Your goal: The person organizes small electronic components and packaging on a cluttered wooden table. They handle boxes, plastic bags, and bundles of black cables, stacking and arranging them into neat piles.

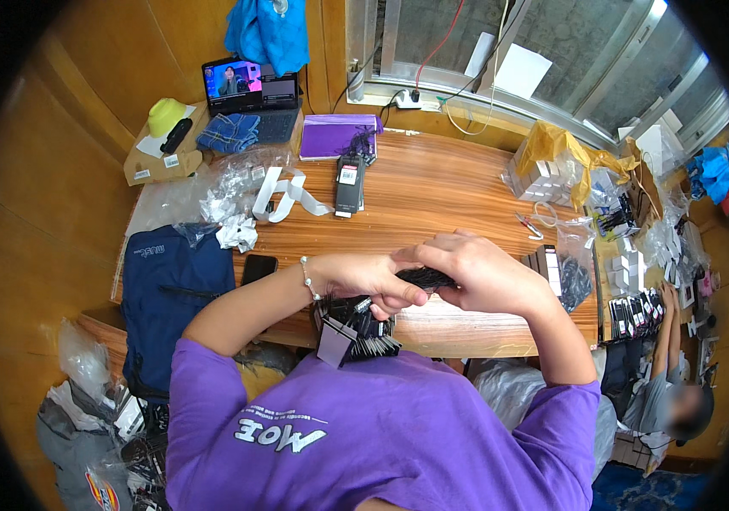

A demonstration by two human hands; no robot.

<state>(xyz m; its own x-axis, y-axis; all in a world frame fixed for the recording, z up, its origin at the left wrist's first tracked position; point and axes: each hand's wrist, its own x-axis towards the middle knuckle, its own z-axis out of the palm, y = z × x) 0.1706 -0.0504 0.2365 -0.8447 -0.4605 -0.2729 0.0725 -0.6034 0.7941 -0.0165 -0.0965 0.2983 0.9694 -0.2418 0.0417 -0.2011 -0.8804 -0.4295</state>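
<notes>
Both my hands are close together above the near edge of the wooden table. My left hand is closed around a bunch of black cords. From these cords hangs a thick fan of dark hang tags, with the front one showing a pale grey face, close to my purple shirt. My right hand curls over the other end of the black cords, its fingers gripping them. Some fingertips of both hands are hidden. Another bundle of black tags with cords lies farther back on the table.
A phone and a navy bag lie left. Behind are crumpled plastic, a white ribbon, a purple notebook and a laptop. Small boxes and red-handled snips sit right. Another person handles tags far right.
</notes>
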